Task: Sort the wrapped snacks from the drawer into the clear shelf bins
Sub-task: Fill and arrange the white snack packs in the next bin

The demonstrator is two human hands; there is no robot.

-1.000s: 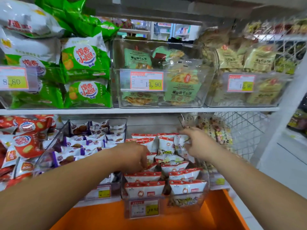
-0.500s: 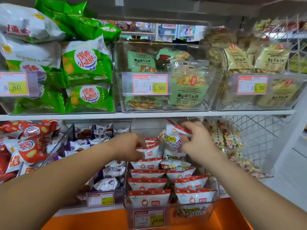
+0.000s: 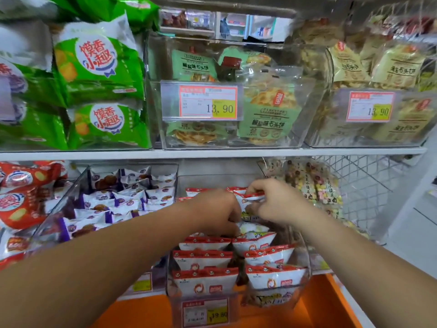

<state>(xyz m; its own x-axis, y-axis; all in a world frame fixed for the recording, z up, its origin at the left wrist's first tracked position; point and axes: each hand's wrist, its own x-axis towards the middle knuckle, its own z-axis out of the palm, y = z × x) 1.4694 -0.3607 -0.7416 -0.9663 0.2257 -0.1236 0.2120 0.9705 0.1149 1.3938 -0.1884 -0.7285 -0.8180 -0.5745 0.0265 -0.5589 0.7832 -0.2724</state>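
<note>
A clear bin (image 3: 305, 261) on the lower shelf is pulled forward and holds rows of white snack packets with red tops (image 3: 203, 259). Both my hands are inside its rear half. My right hand (image 3: 272, 202) pinches the red top edge of one such packet (image 3: 250, 197), held just above the rows. My left hand (image 3: 217, 211) is curled over the packets beside it, fingertips down among them; what they grip is hidden.
A clear bin of purple-and-white packets (image 3: 123, 200) stands to the left, red bags (image 3: 21, 200) further left. A wire basket (image 3: 369, 185) with candy bags is at the right. Upper-shelf bins (image 3: 307, 129) hang overhead. An orange drawer (image 3: 316, 306) lies below.
My right hand has come down with the packet it lifted, closer to my left hand. The left hand has shifted right, deeper into the bin.
</note>
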